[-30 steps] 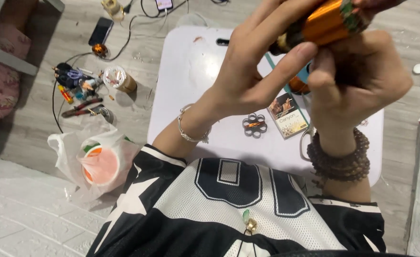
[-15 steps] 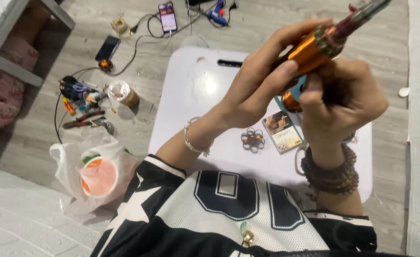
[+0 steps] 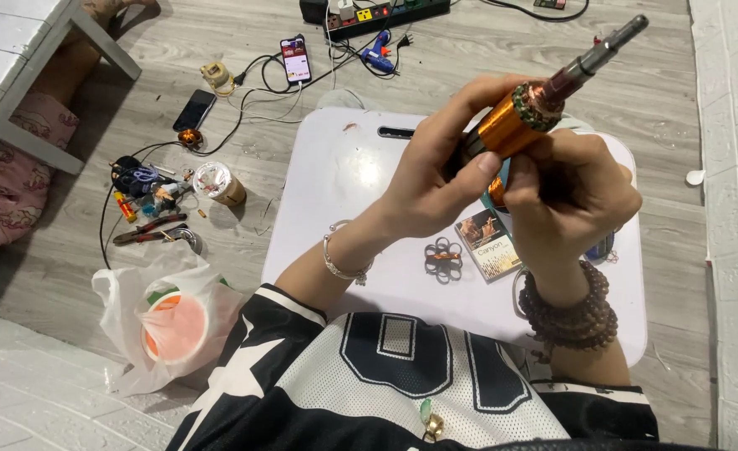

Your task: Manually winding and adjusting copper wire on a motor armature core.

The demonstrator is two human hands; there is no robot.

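- Left hand (image 3: 436, 179) and right hand (image 3: 573, 188) both grip the orange motor rotor (image 3: 515, 124) above the white table (image 3: 344, 184).
- A small card (image 3: 486, 242) and a fidget spinner (image 3: 442, 257) lie beneath, near the table's front edge.

The motor armature (image 3: 523, 119) now tilts up, its steel shaft fully showing.

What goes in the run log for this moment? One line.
left hand: grips motor armature | right hand: grips its lower end | armature: raised over white table, shaft tilted up-right
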